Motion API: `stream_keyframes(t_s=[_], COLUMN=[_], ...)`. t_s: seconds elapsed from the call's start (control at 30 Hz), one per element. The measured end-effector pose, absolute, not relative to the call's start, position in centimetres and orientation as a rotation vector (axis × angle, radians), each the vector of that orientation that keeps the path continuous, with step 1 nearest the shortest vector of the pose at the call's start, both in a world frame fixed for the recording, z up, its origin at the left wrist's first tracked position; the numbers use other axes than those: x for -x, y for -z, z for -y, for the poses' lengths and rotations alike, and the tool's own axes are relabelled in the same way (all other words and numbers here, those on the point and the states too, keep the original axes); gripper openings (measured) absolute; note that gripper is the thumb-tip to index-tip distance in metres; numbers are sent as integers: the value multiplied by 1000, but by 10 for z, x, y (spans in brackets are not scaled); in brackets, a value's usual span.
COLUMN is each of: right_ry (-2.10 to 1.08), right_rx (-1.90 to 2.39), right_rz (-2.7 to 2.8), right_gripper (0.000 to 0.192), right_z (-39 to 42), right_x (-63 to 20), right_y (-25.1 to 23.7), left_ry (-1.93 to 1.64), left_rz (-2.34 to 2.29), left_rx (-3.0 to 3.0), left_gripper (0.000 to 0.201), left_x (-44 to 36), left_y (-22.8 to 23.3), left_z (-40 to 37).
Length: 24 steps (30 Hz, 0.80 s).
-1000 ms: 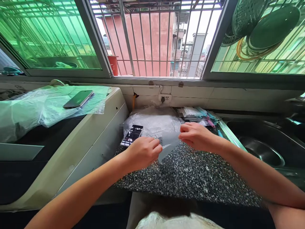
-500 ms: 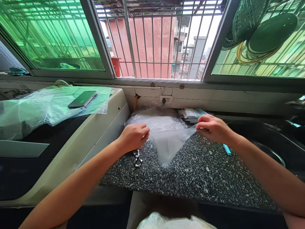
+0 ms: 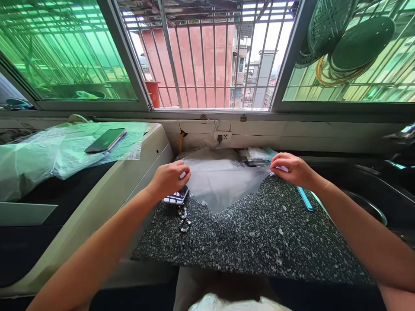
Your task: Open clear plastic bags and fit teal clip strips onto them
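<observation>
Since a moment ago we are drawing our left hand point(image 3: 168, 179) and right hand point(image 3: 288, 169) further apart, each pinching a corner of the clear plastic sheet point(image 3: 223, 188), seemingly stretching it flat between them, uncovering the phone point(image 3: 177, 198) beneath our left fingers.

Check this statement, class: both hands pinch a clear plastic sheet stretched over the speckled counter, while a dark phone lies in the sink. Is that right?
Not quite. The head view shows the left hand and right hand pinching the clear plastic sheet over the speckled counter, but the dark phone lies on plastic wrap on the white appliance at left, not in the sink.
</observation>
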State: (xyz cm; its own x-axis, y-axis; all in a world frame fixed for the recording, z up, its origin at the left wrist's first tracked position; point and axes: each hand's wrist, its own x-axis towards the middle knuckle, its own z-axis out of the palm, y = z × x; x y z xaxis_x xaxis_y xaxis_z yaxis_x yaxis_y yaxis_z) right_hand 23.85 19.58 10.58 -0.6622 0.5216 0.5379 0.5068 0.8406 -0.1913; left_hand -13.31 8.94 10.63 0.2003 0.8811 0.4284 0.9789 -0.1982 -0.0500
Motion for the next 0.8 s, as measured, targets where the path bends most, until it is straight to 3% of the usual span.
stream_keyframes(t_s=[0.43, 0.8], right_ry=[-284, -259], right_rx=[916, 782], right_rz=[2540, 2389], right_gripper=[26, 18], right_z=[-138, -106], right_x=[-207, -147], right_y=[-109, -84], left_ry=[989, 1159], left_rz=[2190, 1975], left_rx=[2835, 2871], left_gripper=[25, 19], left_x=[97, 43], left_y=[-107, -97], left_z=[-80, -70])
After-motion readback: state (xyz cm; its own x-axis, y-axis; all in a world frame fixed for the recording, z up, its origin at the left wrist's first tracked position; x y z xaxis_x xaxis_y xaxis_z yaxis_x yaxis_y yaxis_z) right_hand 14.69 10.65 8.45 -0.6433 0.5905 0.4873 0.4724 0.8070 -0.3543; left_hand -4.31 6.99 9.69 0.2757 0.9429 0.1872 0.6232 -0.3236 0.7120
